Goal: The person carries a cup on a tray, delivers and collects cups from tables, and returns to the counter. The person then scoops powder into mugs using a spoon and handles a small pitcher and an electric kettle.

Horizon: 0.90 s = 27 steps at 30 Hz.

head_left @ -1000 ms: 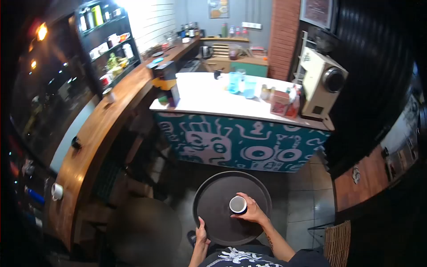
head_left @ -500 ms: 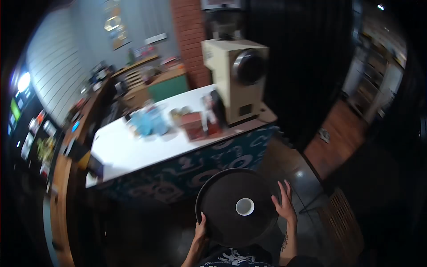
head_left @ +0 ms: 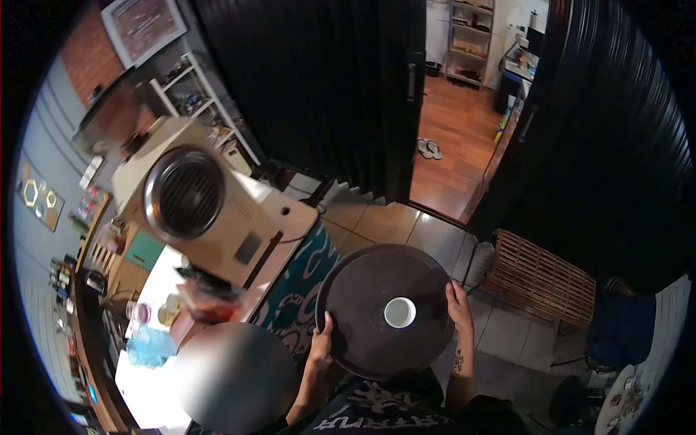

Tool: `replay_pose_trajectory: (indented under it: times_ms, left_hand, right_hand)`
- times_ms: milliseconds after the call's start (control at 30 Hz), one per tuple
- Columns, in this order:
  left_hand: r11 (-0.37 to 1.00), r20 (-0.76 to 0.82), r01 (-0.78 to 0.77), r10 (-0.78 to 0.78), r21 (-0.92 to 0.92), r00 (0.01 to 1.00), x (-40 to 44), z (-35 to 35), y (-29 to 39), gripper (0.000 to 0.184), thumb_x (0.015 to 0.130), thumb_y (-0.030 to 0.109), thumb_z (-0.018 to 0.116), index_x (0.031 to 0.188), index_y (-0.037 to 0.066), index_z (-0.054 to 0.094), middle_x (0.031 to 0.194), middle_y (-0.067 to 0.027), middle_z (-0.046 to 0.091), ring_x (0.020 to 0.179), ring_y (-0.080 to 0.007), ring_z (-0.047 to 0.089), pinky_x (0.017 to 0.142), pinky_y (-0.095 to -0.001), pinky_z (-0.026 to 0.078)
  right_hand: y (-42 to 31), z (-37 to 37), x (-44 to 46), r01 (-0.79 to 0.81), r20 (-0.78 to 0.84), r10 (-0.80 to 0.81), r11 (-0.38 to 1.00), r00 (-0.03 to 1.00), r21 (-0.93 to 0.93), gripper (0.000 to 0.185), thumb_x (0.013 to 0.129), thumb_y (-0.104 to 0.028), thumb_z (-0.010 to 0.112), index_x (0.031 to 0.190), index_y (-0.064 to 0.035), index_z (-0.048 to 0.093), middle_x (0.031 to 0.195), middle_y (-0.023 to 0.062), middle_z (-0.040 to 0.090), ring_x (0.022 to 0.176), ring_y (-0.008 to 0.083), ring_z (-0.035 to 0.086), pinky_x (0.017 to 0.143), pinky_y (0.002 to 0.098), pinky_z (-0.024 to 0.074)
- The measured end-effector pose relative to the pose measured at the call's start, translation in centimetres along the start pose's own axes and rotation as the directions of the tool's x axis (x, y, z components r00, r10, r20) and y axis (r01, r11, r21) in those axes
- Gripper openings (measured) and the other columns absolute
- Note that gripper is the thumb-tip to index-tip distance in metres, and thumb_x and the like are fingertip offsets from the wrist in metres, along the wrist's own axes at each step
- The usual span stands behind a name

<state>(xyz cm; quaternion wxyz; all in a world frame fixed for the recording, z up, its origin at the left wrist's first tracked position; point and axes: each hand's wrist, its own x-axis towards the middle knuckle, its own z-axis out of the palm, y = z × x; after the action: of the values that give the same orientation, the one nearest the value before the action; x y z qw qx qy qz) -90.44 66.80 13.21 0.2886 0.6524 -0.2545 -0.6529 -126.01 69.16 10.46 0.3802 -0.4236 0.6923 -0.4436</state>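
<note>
Head view: the small cup (head_left: 399, 312) stands upright on a round tray (head_left: 359, 286), nearer the right hand (head_left: 459, 309), just to that hand's left; both hands grip the rim, the left hand (head_left: 321, 346) opposite. Over leftward, a cream machine (head_left: 221, 254) stands on the tabletop (head_left: 145, 388).

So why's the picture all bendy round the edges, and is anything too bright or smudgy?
Head view: edges curve into black corners, probably from a very wide lens; head view: the glossy white countertop glares, washing out detail; head view: a round hazy patch hides what's behind it; head view: the round dark brown tray and small white-rimmed cup look fairly clear.
</note>
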Motion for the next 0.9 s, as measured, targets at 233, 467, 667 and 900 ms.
replay_pose_trajectory:
  times_ms: [233, 467, 667, 900]
  left_hand:
    - [0.985, 0.129, -0.166, 0.160, 0.036, 0.979, 12.5, 11.4, 7.6, 0.106, 0.080, 0.074, 0.058, 0.144, -0.005, 0.030, 0.140, -0.0189, 0.044, 0.130, -0.0293, 0.043, 0.106, -0.0450, 0.036]
    - [0.970, -0.003, -0.212, 0.214, 0.119, 0.977, 22.1, 17.8, 11.8, 0.107, 0.078, 0.072, 0.064, 0.144, -0.006, 0.033, 0.133, -0.0189, 0.052, 0.116, -0.0281, 0.055, 0.089, -0.0416, 0.050]
    - [0.975, -0.109, -0.130, 0.111, -0.182, 0.988, 24.8, 22.7, 21.7, 0.087, 0.089, 0.054, 0.064, 0.145, -0.005, 0.032, 0.140, -0.0173, 0.047, 0.126, -0.0277, 0.048, 0.098, -0.0424, 0.045]
    - [0.890, -0.199, -0.179, 0.102, -0.420, 0.975, 36.7, 22.6, 30.7, 0.092, 0.087, 0.053, 0.066, 0.148, -0.003, 0.024, 0.149, -0.0196, 0.036, 0.134, -0.0343, 0.040, 0.105, -0.0490, 0.042]
  right_hand:
    - [-1.9, -6.3, 14.7, 0.010, -0.180, -0.038, 0.989, 0.983, -0.151, 0.040, 0.106, -0.035, 0.039, 0.094, 0.0026, 0.045, 0.076, 0.0091, 0.036, 0.073, 0.0213, 0.037, 0.074, 0.0336, 0.0381]
    - [-0.5, -9.6, 30.7, 0.116, -0.120, -0.150, 0.961, 0.981, -0.252, 0.044, 0.104, -0.034, 0.040, 0.120, 0.0039, 0.056, 0.121, 0.0300, 0.056, 0.113, 0.0390, 0.055, 0.094, 0.0448, 0.0409]
    - [-1.8, -7.5, 44.9, 0.213, 0.066, -0.203, 0.926, 0.977, -0.311, 0.040, 0.103, -0.027, 0.043, 0.127, 0.0033, 0.053, 0.117, 0.0250, 0.062, 0.106, 0.0384, 0.058, 0.096, 0.0412, 0.0426]
    - [-11.9, 0.2, 60.2, 0.481, 0.081, -0.476, 0.876, 0.876, -0.045, 0.037, 0.105, -0.031, 0.042, 0.090, 0.0016, 0.047, 0.073, 0.0144, 0.043, 0.072, 0.0215, 0.041, 0.067, 0.0358, 0.0390]
